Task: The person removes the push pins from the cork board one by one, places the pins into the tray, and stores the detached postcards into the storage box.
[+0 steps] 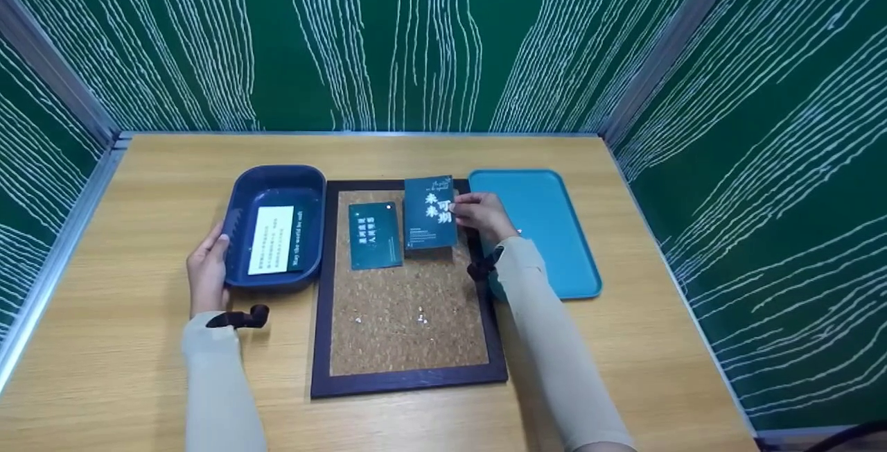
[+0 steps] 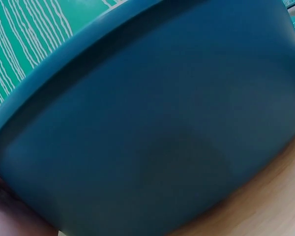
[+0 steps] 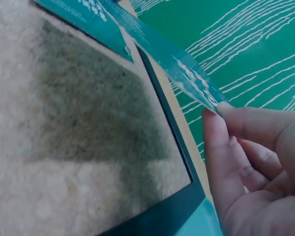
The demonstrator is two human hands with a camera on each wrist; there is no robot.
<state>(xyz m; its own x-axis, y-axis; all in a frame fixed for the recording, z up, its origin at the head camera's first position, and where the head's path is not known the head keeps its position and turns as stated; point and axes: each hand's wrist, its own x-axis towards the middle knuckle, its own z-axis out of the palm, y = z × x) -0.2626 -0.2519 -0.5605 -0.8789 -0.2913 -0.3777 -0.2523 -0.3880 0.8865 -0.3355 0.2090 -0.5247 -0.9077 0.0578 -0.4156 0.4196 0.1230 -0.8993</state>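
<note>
We find the raised card (image 1: 429,220), dark teal with white characters, above the cork board (image 1: 388,355), at about 1 o'clock from its middle. At the card's 3 o'clock edge, the right hand (image 1: 486,215) has its grip closed down to a pinch, thumb and forefinger meeting on the card itself. From the right wrist we see the pinched part standing clear of the cork, a broad shadow falling below it (the other fingers curl back toward the palm).

Just beside it, toward 9 o'clock, we see the second card (image 1: 375,236), lying on the cork with a small bright dot near its 1 o'clock corner. Several shiny bits (image 1: 421,315) lie toward 6 o'clock, and a dark frame (image 1: 409,383) borders the cork.

At 10 o'clock from the board's middle stands the dark blue tub (image 1: 277,176); inside it we make out the white and green card (image 1: 274,240). The left hand (image 1: 206,268) rests against the tub's 8 o'clock side; we cannot tell how far its grip closes, since most of the fingers are hidden. At 2 o'clock we see the turquoise tray (image 1: 561,237), partly hidden by a pale sleeve (image 1: 547,341). The wooden desk (image 1: 125,272) carries board, tub and tray, and at 12 o'clock beyond it we face a green wall (image 1: 485,91) with white wavy lines.
</note>
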